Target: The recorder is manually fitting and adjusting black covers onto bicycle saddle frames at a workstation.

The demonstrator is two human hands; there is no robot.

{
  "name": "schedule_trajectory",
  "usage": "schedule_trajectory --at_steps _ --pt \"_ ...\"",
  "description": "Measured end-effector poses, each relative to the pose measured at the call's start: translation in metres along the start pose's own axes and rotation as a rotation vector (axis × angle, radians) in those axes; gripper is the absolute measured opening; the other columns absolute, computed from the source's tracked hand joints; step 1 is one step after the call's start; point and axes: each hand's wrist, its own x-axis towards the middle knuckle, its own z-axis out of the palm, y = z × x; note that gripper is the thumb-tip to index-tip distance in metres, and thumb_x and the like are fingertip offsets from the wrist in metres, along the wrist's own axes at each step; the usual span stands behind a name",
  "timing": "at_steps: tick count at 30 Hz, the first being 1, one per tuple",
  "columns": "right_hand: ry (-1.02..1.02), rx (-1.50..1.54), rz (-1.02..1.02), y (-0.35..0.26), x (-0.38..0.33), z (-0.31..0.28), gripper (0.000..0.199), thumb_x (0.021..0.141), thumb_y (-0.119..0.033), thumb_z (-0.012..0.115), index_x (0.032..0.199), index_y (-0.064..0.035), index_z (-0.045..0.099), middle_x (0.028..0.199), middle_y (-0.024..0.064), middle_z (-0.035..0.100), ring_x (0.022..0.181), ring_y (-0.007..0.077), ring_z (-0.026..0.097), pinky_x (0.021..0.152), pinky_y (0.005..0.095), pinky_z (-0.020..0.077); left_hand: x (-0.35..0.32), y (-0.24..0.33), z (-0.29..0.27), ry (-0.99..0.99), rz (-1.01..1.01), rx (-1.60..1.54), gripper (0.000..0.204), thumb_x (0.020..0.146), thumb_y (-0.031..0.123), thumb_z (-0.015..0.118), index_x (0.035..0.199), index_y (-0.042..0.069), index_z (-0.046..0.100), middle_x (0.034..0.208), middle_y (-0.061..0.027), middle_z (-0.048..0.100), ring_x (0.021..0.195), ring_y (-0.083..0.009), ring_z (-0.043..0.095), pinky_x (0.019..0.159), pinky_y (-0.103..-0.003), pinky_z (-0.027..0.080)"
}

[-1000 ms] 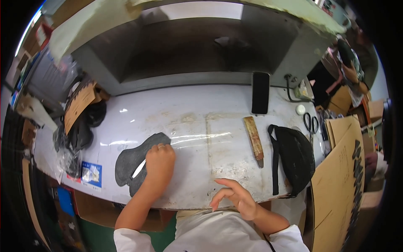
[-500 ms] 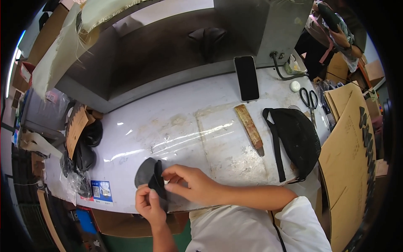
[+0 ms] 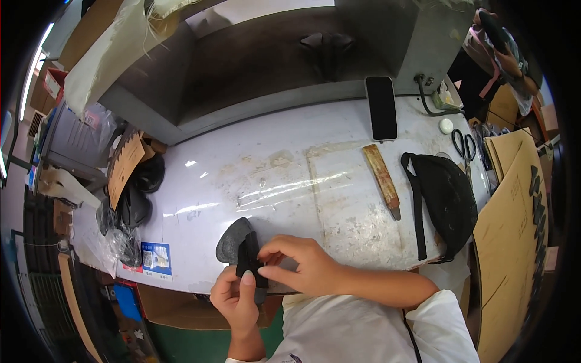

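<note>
My left hand (image 3: pixel 236 300) pinches a dark grey, curved, leather-like piece (image 3: pixel 232 242) at the front edge of the glossy white tabletop (image 3: pixel 187 242), seemingly steadying it while my right hand (image 3: pixel 302 265) grips its black fold between thumb and fingertips. Behind, an open-fronted grey metal housing (image 3: pixel 242 113) contains a black, two-lobed item (image 3: pixel 328 55); the black fabric pouch (image 3: pixel 449 209) hides any contents.

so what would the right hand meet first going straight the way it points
The right hand would first meet the black piece in the left hand, perhaps touching it; depth is unclear.
</note>
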Motion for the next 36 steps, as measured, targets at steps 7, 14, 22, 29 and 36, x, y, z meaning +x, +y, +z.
schedule_trajectory --at_steps 7,14,22,29,36 --pt "0.038 -0.152 -0.028 -0.001 -0.008 -0.007 0.012 0.091 -0.006 0.063 0.100 0.0017 0.060 0.090 0.0111 0.064 0.080 0.0199 0.065 0.072 0.0291 0.0520 0.000 -0.005 0.008 -0.057 0.106 0.177 0.006 0.089 0.003 0.066 0.088 -0.002 0.063 0.079 0.0013 0.058 0.068 -0.0036 0.047 0.059 -0.018 0.036" --pt "0.094 -0.258 -0.043 0.002 -0.012 -0.009 0.011 0.091 -0.006 0.063 0.098 0.0017 0.059 0.087 0.0108 0.064 0.076 0.0192 0.065 0.069 0.0293 0.0521 0.001 -0.004 0.011 -0.099 0.080 0.281 0.007 0.089 0.003 0.066 0.088 -0.003 0.063 0.076 -0.0005 0.059 0.068 -0.0056 0.050 0.060 -0.020 0.039" --pt "0.088 0.019 0.290 0.001 -0.016 -0.017 0.013 0.092 -0.009 0.063 0.098 0.0009 0.058 0.086 0.0046 0.066 0.078 0.0089 0.063 0.070 0.0259 0.0524 0.006 -0.002 0.012 -0.014 -0.197 -0.075 0.009 0.091 0.007 0.065 0.093 -0.001 0.062 0.076 0.0037 0.058 0.066 -0.0019 0.046 0.060 -0.018 0.036" --pt "0.088 -0.180 0.100 -0.011 -0.007 -0.010 0.018 0.087 -0.010 0.068 0.097 0.0012 0.059 0.085 0.0087 0.066 0.075 0.0146 0.069 0.067 0.0282 0.0553 0.001 -0.005 0.012 -0.132 -0.122 0.020 0.006 0.090 0.003 0.066 0.092 -0.003 0.064 0.084 0.0001 0.062 0.071 -0.0025 0.051 0.062 -0.017 0.040" --pt "0.169 -0.193 0.134 -0.003 -0.010 -0.018 0.013 0.087 -0.008 0.067 0.092 0.0029 0.061 0.077 0.0098 0.067 0.071 0.0163 0.069 0.063 0.0280 0.0548 0.003 -0.003 0.011 -0.072 -0.171 0.029 0.010 0.092 0.008 0.063 0.091 -0.002 0.064 0.077 0.0037 0.058 0.068 -0.0025 0.046 0.061 -0.018 0.035"
